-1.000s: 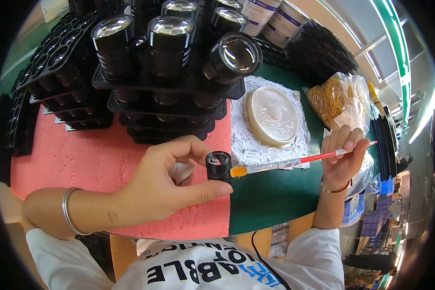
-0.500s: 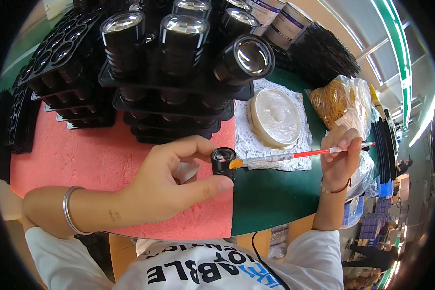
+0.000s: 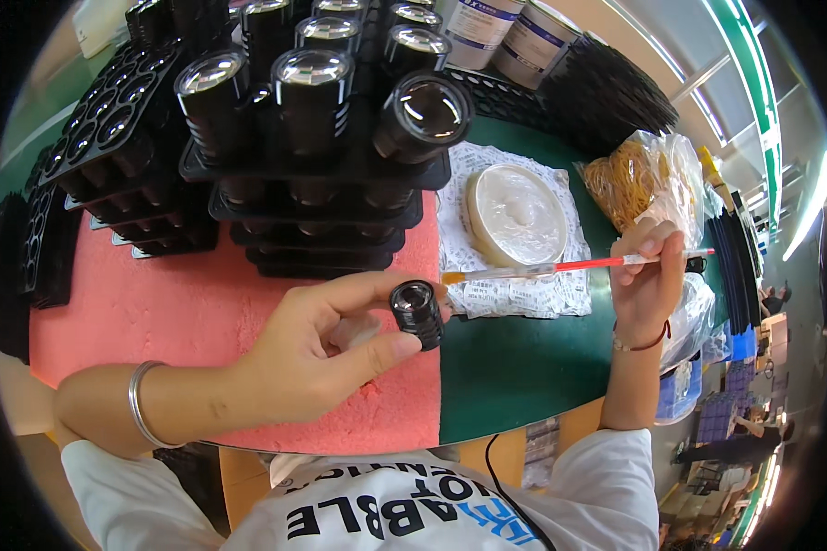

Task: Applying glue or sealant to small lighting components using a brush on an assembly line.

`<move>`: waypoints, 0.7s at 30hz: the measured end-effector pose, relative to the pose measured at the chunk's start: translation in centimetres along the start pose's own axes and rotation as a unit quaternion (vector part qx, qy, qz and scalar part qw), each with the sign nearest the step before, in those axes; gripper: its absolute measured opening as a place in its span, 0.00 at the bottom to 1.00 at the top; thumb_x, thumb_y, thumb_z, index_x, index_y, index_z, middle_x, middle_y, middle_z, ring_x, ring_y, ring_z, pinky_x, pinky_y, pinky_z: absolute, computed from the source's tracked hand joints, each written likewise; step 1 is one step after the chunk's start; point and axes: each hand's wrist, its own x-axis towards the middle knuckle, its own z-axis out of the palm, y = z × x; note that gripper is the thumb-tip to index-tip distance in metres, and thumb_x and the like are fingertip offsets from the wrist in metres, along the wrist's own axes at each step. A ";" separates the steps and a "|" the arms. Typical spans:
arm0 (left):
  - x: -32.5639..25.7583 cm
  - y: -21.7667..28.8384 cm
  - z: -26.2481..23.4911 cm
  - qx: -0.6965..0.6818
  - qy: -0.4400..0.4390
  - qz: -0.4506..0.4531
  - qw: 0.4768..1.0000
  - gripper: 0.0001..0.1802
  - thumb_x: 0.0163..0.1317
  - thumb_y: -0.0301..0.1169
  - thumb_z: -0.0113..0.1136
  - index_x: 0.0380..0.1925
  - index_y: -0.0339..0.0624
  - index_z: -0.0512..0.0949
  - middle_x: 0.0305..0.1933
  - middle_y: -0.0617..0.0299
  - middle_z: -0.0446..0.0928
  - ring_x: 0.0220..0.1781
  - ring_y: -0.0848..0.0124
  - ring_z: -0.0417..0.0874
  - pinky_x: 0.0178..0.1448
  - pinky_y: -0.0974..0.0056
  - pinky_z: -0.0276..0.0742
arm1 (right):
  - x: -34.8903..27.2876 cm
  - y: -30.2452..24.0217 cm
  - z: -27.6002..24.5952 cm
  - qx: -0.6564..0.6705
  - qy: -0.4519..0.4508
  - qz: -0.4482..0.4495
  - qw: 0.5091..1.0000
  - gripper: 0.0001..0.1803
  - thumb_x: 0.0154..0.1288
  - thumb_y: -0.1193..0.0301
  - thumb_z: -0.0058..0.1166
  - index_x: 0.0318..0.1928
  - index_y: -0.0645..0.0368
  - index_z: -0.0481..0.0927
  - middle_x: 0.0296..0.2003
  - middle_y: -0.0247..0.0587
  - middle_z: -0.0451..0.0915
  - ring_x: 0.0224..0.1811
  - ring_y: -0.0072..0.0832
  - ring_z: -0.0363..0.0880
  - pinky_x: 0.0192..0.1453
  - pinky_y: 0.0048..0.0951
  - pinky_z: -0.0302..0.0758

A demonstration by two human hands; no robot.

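Between the thumb and fingertips of my left hand (image 3: 294, 340) is a small black lens barrel (image 3: 421, 320), tilted, with glass at its top end. Something whitish shows around the curled fingers of that hand; I cannot make out what. My right hand (image 3: 648, 289) grips a thin paintbrush (image 3: 579, 265) by its red handle. The brush's amber-coloured bristles point left, close to my left index fingertip and just above the barrel's rim; whether they touch is unclear. Beyond the brush lies a round, shallow pale dish (image 3: 522, 219) with a glossy, clear surface, on printed white paper (image 3: 560, 298).
Stacked black trays (image 3: 312, 197) holding larger lens barrels stand ahead on a pink foam mat (image 3: 184, 321). More trays (image 3: 110, 129) are at the far left. Two tins (image 3: 535, 46), a bag of yellowish bands (image 3: 629, 179) and black sheets (image 3: 735, 266) line the back and right of the green tabletop (image 3: 515, 367).
The brush tip has moved up and away from the barrel's front side, toward my left index fingertip. My left hand has tilted the lens barrel, and the brush lies more level.
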 end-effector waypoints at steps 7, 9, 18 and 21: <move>-1.4 1.1 0.7 0.258 -0.041 0.130 0.957 0.18 0.46 0.27 0.67 0.39 0.38 0.75 0.39 0.62 0.78 0.19 0.86 0.63 0.23 0.78 0.60 | 0.6 -0.6 -1.0 0.188 0.066 0.073 0.977 0.19 0.69 0.61 0.35 0.24 0.58 0.67 0.17 0.31 0.61 0.17 0.16 0.57 0.19 0.17 0.56; -1.7 2.4 1.0 0.291 -0.038 0.284 0.913 0.19 0.42 0.30 0.71 0.35 0.40 0.77 0.33 0.62 0.78 0.19 0.80 0.70 0.20 0.75 0.63 | 0.8 -0.9 -0.9 0.197 0.064 0.077 0.975 0.19 0.69 0.62 0.35 0.24 0.58 0.67 0.17 0.30 0.61 0.17 0.16 0.57 0.19 0.17 0.56; -4.7 12.3 -5.0 0.353 0.424 0.469 0.690 0.15 0.51 0.29 0.62 0.39 0.37 0.74 0.28 0.69 0.71 0.25 0.84 0.66 0.25 0.81 0.58 | 0.5 -0.9 -1.5 0.215 0.051 0.054 0.974 0.18 0.70 0.63 0.36 0.24 0.59 0.68 0.19 0.31 0.65 0.19 0.15 0.61 0.19 0.16 0.59; -3.3 16.5 -9.2 0.428 0.498 0.334 0.677 0.17 0.52 0.37 0.63 0.37 0.36 0.76 0.24 0.73 0.69 0.28 0.84 0.65 0.31 0.78 0.58 | 0.6 -0.6 -1.8 0.208 0.042 0.048 0.976 0.18 0.70 0.64 0.36 0.25 0.59 0.69 0.19 0.31 0.66 0.19 0.15 0.62 0.19 0.15 0.60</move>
